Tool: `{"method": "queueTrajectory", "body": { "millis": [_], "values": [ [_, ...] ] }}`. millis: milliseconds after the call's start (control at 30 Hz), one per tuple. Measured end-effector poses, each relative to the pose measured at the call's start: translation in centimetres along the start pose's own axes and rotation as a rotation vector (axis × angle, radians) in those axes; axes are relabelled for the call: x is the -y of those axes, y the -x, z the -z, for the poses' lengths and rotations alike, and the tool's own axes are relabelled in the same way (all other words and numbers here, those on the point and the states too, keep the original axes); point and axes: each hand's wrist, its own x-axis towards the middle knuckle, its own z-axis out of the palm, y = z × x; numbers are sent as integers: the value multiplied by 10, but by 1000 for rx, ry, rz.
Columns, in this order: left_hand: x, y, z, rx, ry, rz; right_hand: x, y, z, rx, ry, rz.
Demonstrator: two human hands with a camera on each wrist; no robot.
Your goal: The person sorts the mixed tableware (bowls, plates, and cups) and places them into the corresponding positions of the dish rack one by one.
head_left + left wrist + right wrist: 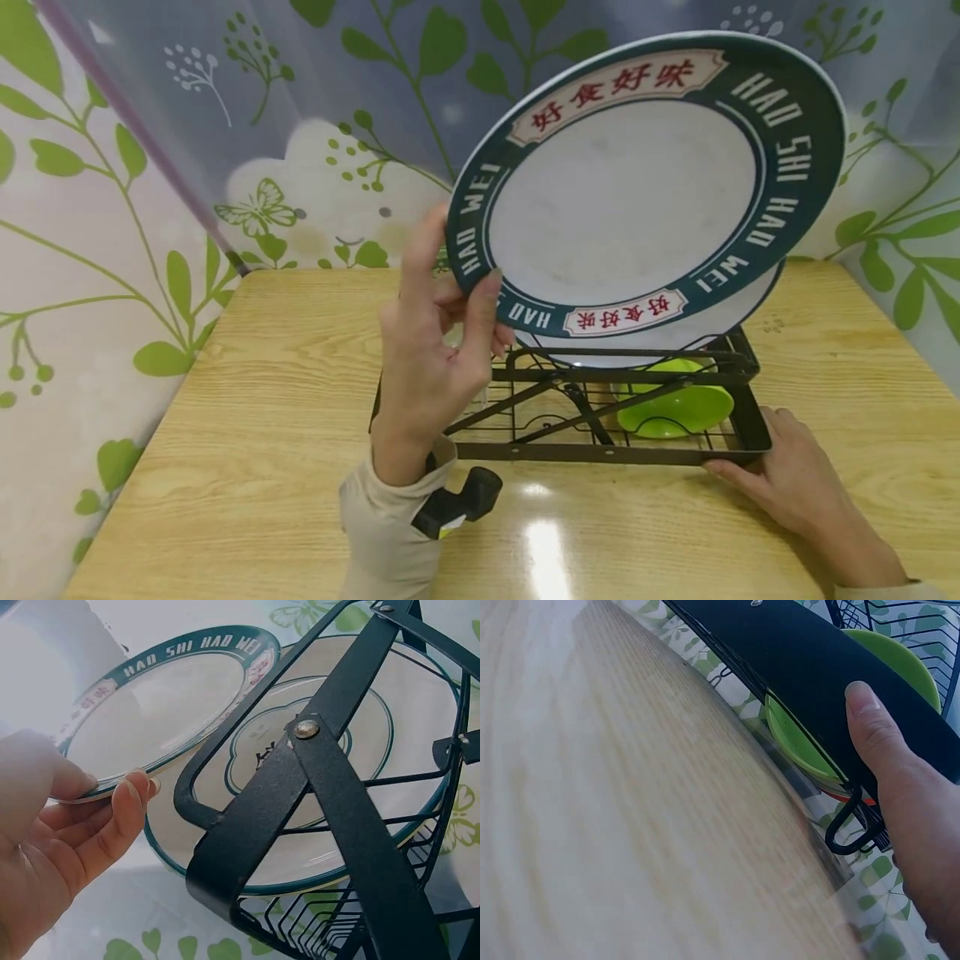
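My left hand (431,354) pinches the lower left rim of a large round plate (622,200), white with a dark green lettered rim. Tilted, the plate is held up over the black metal dish rack (607,454). Behind it a second white plate (375,697) with thin green lines leans in the rack, mostly covered in the head view. A bright green bowl (675,408) sits low in the rack's right part. At the rack's front right corner, my right hand (802,479) grips the frame, thumb (874,724) on the dark outer band; its other fingers are largely hidden.
The rack stands on a light wooden table (270,467). Close behind the table hangs a leaf-patterned backdrop (337,167), which continues along the left side. A black device (457,504) is strapped to my left wrist.
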Motion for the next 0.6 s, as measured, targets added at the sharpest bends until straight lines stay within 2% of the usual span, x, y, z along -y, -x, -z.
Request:
{"method": "queueTrajectory", "body": {
  "millis": [300, 600],
  "values": [
    [5, 1, 0, 47, -78, -13, 1, 0, -1, 11, -2, 0],
    [8, 0, 0, 76, -69, 1, 1, -1, 0, 15, -12, -4]
  ]
}}
